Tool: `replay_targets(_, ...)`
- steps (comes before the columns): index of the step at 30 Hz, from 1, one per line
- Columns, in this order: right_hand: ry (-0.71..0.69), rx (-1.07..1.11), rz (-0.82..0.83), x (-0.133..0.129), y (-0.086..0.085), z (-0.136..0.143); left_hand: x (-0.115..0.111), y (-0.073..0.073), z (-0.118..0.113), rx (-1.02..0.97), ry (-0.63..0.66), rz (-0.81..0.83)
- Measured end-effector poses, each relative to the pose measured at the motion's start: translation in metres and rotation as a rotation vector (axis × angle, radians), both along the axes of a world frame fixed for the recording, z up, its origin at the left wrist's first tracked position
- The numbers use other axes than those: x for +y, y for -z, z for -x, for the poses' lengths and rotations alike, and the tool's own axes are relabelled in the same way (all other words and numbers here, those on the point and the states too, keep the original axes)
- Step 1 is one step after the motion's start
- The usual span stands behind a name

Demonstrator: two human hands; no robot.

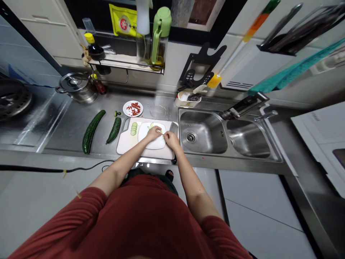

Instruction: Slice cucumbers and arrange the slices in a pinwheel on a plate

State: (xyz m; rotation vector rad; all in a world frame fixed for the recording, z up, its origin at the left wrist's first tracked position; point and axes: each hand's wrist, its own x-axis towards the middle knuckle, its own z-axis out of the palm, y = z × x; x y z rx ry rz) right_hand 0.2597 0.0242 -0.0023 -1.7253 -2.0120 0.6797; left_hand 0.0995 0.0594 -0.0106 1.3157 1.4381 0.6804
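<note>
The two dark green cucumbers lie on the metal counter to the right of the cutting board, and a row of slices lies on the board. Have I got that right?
Not quite: the head view shows the long cucumber and the short cucumber to the left of the cutting board. They do lie on the metal counter, and the slices are on the board.

From head height I look forward and down, past the shirt [156, 219], at the table [66, 126] close below.
</note>
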Motion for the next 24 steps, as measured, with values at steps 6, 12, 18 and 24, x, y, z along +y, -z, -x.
replay_targets(6, 0.029, -0.081, -0.007, -0.004, -0.001, 0.003, -0.001, -0.004, -0.001, 0.243, 0.116, -0.147)
replay_targets(12, 0.039, -0.105, -0.025, -0.006, 0.002, 0.006, -0.004, -0.012, -0.003, 0.374, 0.195, -0.239)
replay_targets(18, 0.017, -0.147, -0.095, -0.013, 0.004, 0.006, -0.005, -0.010, -0.003, 0.397, 0.205, -0.245)
replay_targets(24, -0.037, -0.194, -0.143, -0.019, 0.009, 0.008, -0.004, -0.008, -0.003, 0.416, 0.226, -0.273)
